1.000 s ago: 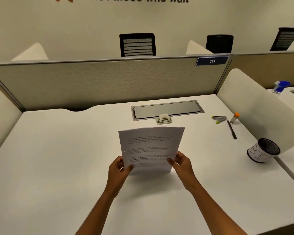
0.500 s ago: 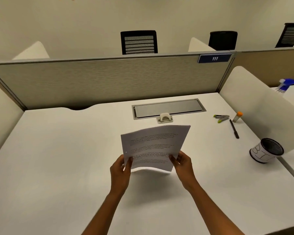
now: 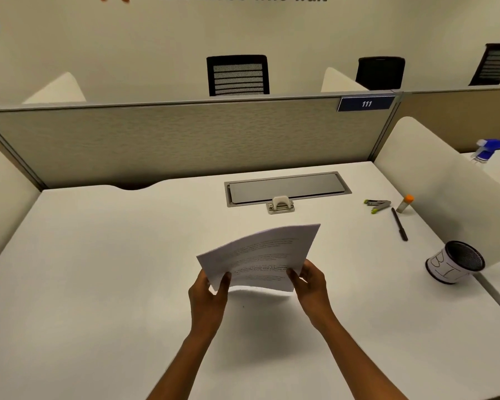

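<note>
My left hand (image 3: 207,295) and right hand (image 3: 311,280) pinch the paper stack's (image 3: 260,256) near corners, tilted above the desk's (image 3: 98,284) middle, probably to square the sheets before using the stapler (image 3: 377,204) at the right edge.

papers (image 3: 260,255) central, open left, pen (image 3: 399,224) — cup (image 3: 453,265) right

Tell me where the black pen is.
In the head view, the black pen lies on the desk, far right, beside the orange-capped tube.
</note>
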The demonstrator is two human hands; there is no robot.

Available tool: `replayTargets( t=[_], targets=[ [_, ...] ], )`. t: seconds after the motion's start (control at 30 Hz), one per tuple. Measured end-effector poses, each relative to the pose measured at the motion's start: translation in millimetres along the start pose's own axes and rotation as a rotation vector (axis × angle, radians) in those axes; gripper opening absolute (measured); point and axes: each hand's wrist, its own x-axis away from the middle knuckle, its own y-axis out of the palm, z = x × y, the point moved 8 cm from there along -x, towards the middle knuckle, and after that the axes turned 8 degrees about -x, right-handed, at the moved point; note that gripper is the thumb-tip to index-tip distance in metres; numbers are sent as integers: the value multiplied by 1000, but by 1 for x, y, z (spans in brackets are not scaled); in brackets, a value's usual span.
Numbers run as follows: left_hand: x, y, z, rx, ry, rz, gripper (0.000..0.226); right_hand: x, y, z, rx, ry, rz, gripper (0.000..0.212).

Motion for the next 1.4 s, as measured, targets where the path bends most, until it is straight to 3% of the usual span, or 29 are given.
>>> replayTargets(
  t=[0.13, 0.33, 0.57, 0.87, 1.1, 1.4],
  targets=[
    [-2, -3, 5, -13, -1, -1, 31, -1, -3, 15, 45, 31, 13, 19],
    [-8, -4, 7, -28, 12, 27, 5, -6, -2, 10, 38, 11, 58, 11],
    [-3, 2, 8, 41, -31, 1, 25, -3, 5, 9, -31, 40, 39, 24],
    [-5, 0, 12, -3, 43, 33, 18, -3, 4, 3, -61, 40, 75, 18],
    [4, 2, -9, -45, 109, -2, 30, 0, 1, 28, -20, 101, 32, 23],
    [1, 1, -4, -78, 153, 78, 19, -1, 0, 23, 29, 105, 38, 17]
  ],
)
